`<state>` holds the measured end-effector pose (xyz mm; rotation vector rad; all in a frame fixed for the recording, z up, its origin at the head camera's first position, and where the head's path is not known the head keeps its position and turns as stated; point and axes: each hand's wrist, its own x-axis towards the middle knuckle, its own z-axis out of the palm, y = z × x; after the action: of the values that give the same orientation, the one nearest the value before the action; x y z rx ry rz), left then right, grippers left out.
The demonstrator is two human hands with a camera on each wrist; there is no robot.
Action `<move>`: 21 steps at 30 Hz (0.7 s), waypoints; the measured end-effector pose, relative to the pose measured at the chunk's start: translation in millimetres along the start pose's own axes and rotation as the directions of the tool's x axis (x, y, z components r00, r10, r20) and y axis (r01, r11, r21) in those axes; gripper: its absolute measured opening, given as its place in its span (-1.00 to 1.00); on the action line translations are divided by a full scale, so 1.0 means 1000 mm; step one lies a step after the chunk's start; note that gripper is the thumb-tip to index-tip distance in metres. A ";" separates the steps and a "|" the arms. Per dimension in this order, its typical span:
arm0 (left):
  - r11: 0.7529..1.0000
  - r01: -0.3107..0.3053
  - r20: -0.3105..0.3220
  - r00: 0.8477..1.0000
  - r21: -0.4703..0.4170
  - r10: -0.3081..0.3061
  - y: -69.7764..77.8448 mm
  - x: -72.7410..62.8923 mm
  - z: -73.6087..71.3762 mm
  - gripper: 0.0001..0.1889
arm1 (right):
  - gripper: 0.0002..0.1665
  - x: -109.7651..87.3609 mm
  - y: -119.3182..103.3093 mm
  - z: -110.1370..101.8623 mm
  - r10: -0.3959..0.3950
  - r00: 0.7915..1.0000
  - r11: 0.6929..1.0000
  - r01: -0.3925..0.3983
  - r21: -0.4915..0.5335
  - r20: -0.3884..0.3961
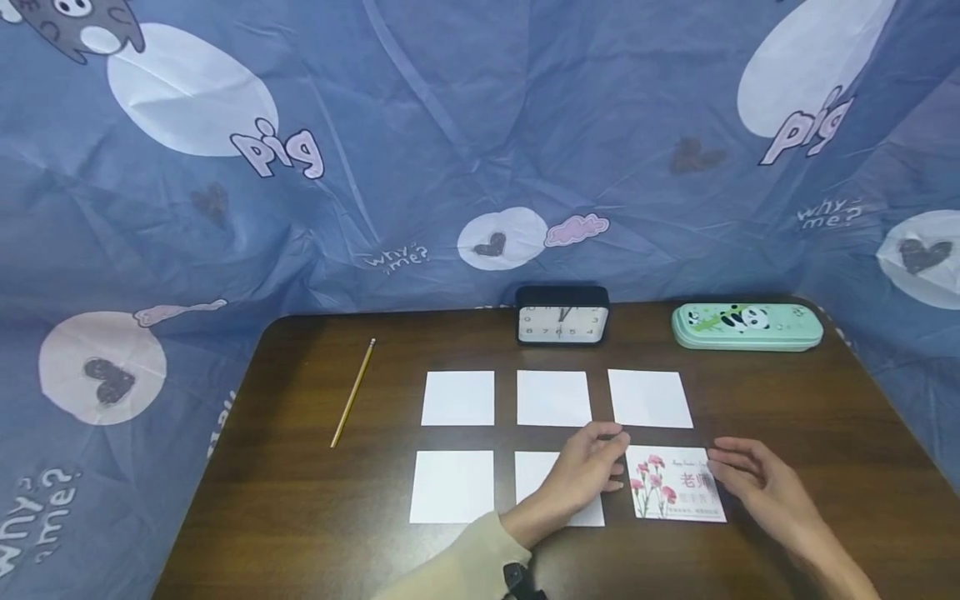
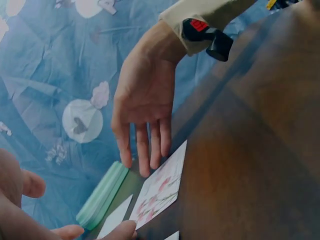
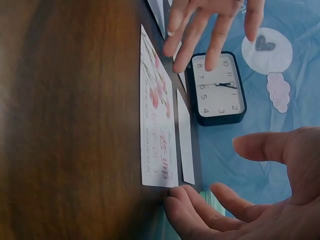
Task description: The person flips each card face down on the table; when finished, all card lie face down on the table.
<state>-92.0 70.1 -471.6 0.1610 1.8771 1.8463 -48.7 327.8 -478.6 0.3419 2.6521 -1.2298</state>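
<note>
A greeting card (image 1: pixel 667 500) printed with pink carnations and Chinese writing lies face up at the right end of the front row. My left hand (image 1: pixel 577 471) is over its left side, fingers relaxed, partly covering a blank white card (image 1: pixel 534 471). On the other side, my right hand (image 1: pixel 765 492) has its fingertips right at the carnation card's right edge. In the right wrist view the right thumb (image 3: pixel 265 146) stands apart from the fingers. Neither palm grips anything. The left wrist view has the right hand (image 2: pixel 150 95) with fingers extended above the carnation card.
More blank white cards (image 1: pixel 459 398) lie in two rows. Behind them stands a black-framed clock (image 1: pixel 562 325), with a green panda pencil case (image 1: pixel 750 327) at the back right. A yellow pencil (image 1: pixel 352 396) lies on the left of the brown table (image 1: pixel 262 500). A blue patterned curtain (image 1: pixel 420 167) hangs behind.
</note>
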 end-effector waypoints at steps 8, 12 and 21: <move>1.000 0.021 0.031 0.999 0.017 -0.022 -0.004 -0.014 0.006 -0.40 | -0.36 -0.016 0.008 0.008 -0.043 0.999 0.998 0.045 0.053 -0.032; 0.999 0.029 0.039 0.999 0.025 -0.030 -0.005 -0.018 0.008 -0.39 | -0.33 -0.020 0.008 0.012 -0.006 1.000 0.993 0.008 0.117 -0.011; 0.999 0.037 0.000 0.999 0.020 -0.037 -0.007 -0.022 0.011 -0.46 | -0.28 -0.019 0.005 0.018 0.090 0.996 0.966 -0.090 0.241 0.010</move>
<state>-66.4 70.7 -472.5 0.1323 1.8865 1.8036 -27.5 314.6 -488.3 0.4953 2.4599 -1.5253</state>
